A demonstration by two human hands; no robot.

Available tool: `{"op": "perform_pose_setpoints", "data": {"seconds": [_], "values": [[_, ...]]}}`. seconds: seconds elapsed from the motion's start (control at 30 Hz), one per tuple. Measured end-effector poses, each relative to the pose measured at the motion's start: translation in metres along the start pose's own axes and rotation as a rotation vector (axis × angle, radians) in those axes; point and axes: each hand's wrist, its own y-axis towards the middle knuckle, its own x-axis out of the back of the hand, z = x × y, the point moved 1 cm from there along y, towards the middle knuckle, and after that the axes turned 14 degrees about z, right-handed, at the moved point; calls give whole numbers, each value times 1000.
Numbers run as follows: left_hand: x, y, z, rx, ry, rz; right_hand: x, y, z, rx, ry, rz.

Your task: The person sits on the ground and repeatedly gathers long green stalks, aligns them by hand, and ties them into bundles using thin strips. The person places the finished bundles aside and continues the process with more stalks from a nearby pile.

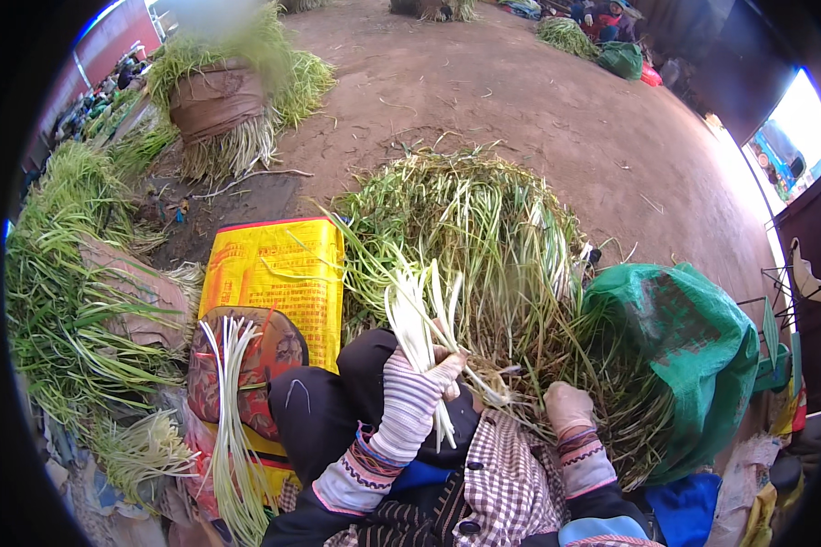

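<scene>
My left hand (421, 390), in a striped knit glove with bare fingertips, grips a small bunch of white leafy stalks (408, 321). Their green tops lean to the upper left. Right of it, my right hand (568, 409) is bent against the edge of a large heap of green and browning stalks (492, 225); its fingertips are hidden, so I cannot tell whether it holds anything. Between the hands lies a pale stalk with a rooty end (496, 393). Another bunch of cleaned pale stalks (229, 410) rests on a patterned cushion (280, 342) by my left knee.
A yellow printed sack (280, 273) lies beyond the cushion. Green sheeting (698, 355) covers the heap's right end. Cloth-wrapped bundles (137, 287) line the left, with another bundle (215, 102) farther back. People (605, 20) sit at the far right on the dirt floor (520, 82).
</scene>
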Motion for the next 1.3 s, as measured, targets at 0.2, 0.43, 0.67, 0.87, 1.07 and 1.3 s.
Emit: {"op": "perform_pose_setpoints", "data": {"seconds": [0.2, 0.43, 0.67, 0.87, 1.07, 1.3], "values": [[3, 2, -1, 3, 35, 45, 78, -52, 57, 944, 973, -49], [13, 1, -6, 63, 0, 94, 86, -59, 79, 984, 1292, 773], [13, 3, -4, 99, 32, 99, 76, -69, 77, 883, 1349, 543], [12, 7, -2, 112, -4, 133, 70, -80, 90, 961, 1231, 26], [13, 4, -4, 144, -16, 192, 67, -85, 103, 881, 1312, 30], [12, 1, -2, 99, -8, 188, 64, -75, 89, 801, 1556, 413]]}}
